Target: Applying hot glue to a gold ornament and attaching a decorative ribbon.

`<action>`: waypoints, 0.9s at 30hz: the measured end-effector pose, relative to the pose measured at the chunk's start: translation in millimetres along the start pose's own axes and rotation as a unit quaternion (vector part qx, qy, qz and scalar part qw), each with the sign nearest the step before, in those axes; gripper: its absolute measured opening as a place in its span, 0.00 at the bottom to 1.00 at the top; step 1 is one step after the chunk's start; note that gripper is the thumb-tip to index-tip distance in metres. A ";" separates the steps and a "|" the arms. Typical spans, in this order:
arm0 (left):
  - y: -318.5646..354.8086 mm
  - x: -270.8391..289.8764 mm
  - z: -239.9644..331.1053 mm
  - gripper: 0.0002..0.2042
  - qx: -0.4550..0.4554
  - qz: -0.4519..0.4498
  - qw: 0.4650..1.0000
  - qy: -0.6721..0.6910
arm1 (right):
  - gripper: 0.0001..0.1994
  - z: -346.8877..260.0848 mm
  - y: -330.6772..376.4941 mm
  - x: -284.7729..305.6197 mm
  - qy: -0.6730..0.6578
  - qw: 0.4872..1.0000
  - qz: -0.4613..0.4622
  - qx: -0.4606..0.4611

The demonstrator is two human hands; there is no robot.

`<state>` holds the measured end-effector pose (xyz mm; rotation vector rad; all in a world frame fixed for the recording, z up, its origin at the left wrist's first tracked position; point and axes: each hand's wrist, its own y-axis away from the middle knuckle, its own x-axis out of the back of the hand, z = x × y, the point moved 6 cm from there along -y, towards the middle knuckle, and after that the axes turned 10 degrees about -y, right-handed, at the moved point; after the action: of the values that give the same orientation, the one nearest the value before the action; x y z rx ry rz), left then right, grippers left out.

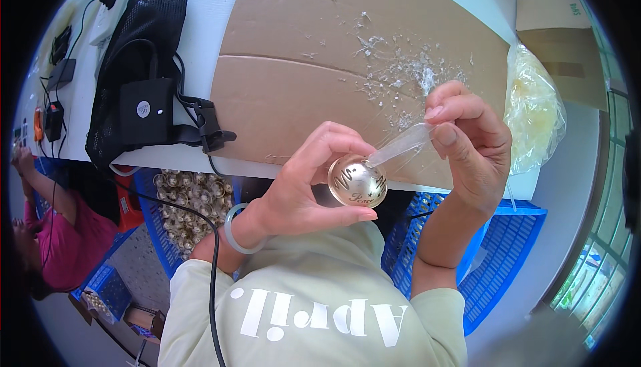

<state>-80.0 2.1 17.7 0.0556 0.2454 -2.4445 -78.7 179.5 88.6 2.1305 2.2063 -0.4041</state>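
Note:
Between the thumb and fingers of my left hand (302, 183) is a shiny gold bauble (358, 181) with dark printed patterns. A translucent strip of plastic film (406, 143) stretches from the top of the bauble toward the right. Its far end is pinched in the fingertips of my right hand (473, 137). Both hands are raised over the near edge of the brown cardboard sheet (287, 93). White film scraps (400, 67) lie scattered on the cardboard, beyond the hands.
A black mesh bag (143, 40) and cables lie left on the white table. Blue baskets (511, 247) stand below the edge; the left one holds many gold baubles (190, 203). A clear plastic bag (534, 113) and carton (561, 33) are at right. Another person (73, 227) sits far left.

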 end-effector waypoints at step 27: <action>3.6 2.3 0.5 0.33 0.011 0.037 0.994 -0.101 | 0.08 -10.8 15.1 5.9 -0.022 0.999 -0.027 0.035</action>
<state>-79.5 -2.1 17.4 -0.1696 0.1253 -2.3588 -62.6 187.9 95.4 2.0762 2.2631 -0.5349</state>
